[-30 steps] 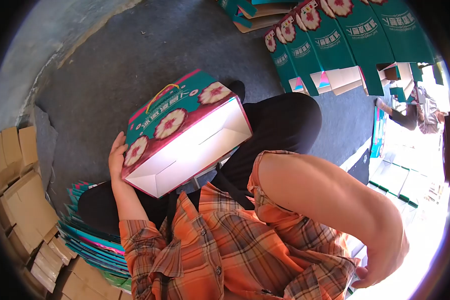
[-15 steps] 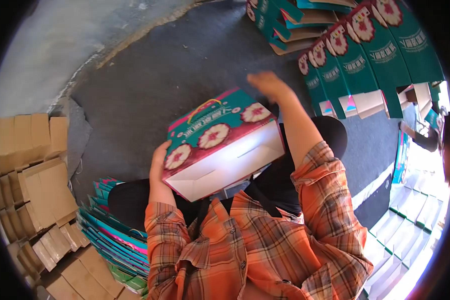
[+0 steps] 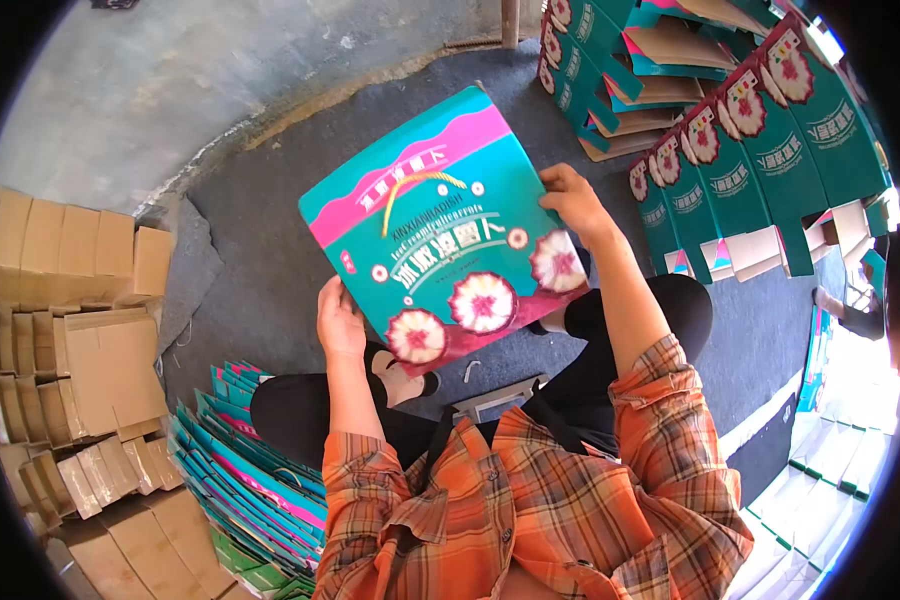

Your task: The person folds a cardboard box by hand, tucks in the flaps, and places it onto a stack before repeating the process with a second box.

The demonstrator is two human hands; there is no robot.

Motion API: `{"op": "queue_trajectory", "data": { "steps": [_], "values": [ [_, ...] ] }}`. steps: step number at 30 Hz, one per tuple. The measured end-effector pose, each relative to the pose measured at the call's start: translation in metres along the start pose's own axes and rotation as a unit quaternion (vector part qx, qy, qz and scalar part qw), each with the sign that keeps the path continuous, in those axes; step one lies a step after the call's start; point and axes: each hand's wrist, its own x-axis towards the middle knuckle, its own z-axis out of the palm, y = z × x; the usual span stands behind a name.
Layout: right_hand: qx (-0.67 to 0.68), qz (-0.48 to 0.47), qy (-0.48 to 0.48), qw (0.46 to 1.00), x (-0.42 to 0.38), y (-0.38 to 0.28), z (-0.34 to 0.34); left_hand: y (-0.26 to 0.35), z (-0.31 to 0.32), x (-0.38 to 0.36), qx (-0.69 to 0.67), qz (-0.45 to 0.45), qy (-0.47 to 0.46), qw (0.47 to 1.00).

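Observation:
A teal and pink cardboard gift box [image 3: 460, 235] with a yellow rope handle [image 3: 420, 185] is held up before me, its printed front facing me. My left hand [image 3: 340, 318] grips its lower left side, with some fingers hidden behind the cardboard. At the right edge, my right hand [image 3: 573, 203] holds the box with the thumb on the near side and other fingers bent at the edge. Both forearms reach out on either side of it.
Flat teal cardboard sheets [image 3: 240, 460] are stacked by my left leg. Brown cartons [image 3: 110, 375] stand at the left. Rows of teal boxes [image 3: 760, 140] stand at the right, white-topped boxes [image 3: 820, 490] at lower right. A grey wall [image 3: 270, 60] rises ahead.
The box has tipped so its front faces me and its white open side is out of sight. My right hand has come from the air onto the box's right edge.

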Motion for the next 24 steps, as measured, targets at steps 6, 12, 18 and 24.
{"op": "queue_trajectory", "data": {
  "steps": [6,12,18,24],
  "values": [
    [0.027,0.139,0.028,0.989,-0.022,0.029,0.013,-0.014,-0.014,-0.005,-0.042,-0.098,0.055,0.993],
    [0.117,0.179,0.027,0.976,-0.026,0.072,0.013,-0.031,-0.019,-0.005,0.090,-0.131,0.006,0.987],
    [0.051,0.223,0.023,0.973,-0.030,0.063,0.007,-0.008,-0.010,-0.006,0.223,-0.132,-0.013,0.966],
    [0.025,0.217,0.037,0.975,-0.028,0.069,0.005,0.030,0.021,-0.025,0.270,-0.039,-0.018,0.962]
  ]
}}
